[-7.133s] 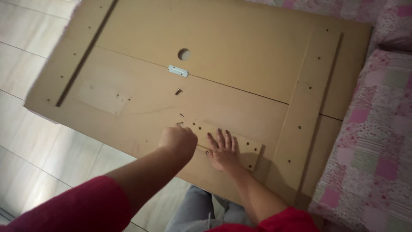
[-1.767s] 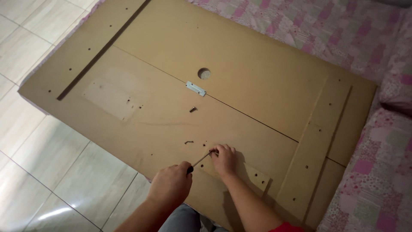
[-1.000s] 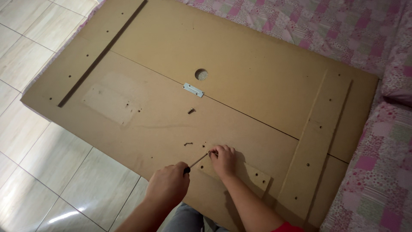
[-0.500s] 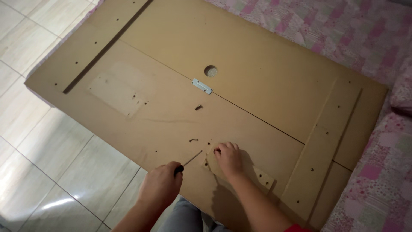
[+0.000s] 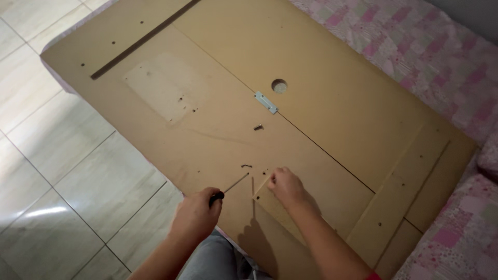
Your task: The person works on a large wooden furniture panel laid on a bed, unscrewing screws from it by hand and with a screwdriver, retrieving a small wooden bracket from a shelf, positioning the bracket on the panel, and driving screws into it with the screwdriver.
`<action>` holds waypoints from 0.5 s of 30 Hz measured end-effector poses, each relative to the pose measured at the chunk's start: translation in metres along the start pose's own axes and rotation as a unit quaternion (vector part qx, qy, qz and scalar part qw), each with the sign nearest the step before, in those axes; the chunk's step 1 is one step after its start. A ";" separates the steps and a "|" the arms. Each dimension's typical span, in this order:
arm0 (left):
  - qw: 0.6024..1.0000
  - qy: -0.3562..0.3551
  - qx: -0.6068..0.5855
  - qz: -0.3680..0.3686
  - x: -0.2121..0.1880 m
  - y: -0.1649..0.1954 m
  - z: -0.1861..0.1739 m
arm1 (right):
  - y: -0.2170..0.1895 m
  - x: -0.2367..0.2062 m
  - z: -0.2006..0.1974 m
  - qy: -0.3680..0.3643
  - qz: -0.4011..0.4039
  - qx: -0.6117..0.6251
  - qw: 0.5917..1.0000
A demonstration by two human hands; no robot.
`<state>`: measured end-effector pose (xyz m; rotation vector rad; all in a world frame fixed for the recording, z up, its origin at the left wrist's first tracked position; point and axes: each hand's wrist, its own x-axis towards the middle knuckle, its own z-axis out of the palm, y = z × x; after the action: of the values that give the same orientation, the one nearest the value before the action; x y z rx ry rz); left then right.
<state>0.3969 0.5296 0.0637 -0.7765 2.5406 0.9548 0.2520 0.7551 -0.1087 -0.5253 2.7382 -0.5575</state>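
Pale glossy floor tiles on the left, then the big brown board slanting across to the pink patchwork bedcover on the right. Near the board's front edge, the left hand is clenched round a black-handled screwdriver, its tip resting on the board. Just beside it, the right hand pinches the corner of a small drilled strip. Further up, a loose screw, a small metal plate and a round hole

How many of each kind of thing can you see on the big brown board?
Screwdriver, held in the left hand: 1
Small wood strip under the right hand: 1
Metal plate: 1
Loose screws, one and one: 2
Round hole: 1
Total: 6
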 end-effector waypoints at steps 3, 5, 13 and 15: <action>0.998 0.014 -0.054 -0.039 0.006 -0.015 -0.002 | -0.001 0.005 -0.008 -0.085 0.225 0.209 0.948; 0.994 0.017 -0.079 -0.079 0.011 -0.027 0.001 | -0.001 0.006 -0.010 -0.112 0.282 0.453 0.838; 0.982 0.152 -0.111 -0.030 0.063 -0.066 0.035 | -0.002 -0.002 -0.018 -0.110 0.270 0.637 0.714; 0.986 0.117 -0.106 -0.057 0.079 -0.068 0.040 | -0.002 -0.003 -0.022 -0.097 0.264 0.636 0.718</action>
<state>0.3778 0.4849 -0.0365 -1.1439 2.5812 1.1716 0.2479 0.7616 -0.0882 0.5041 1.5281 -1.7693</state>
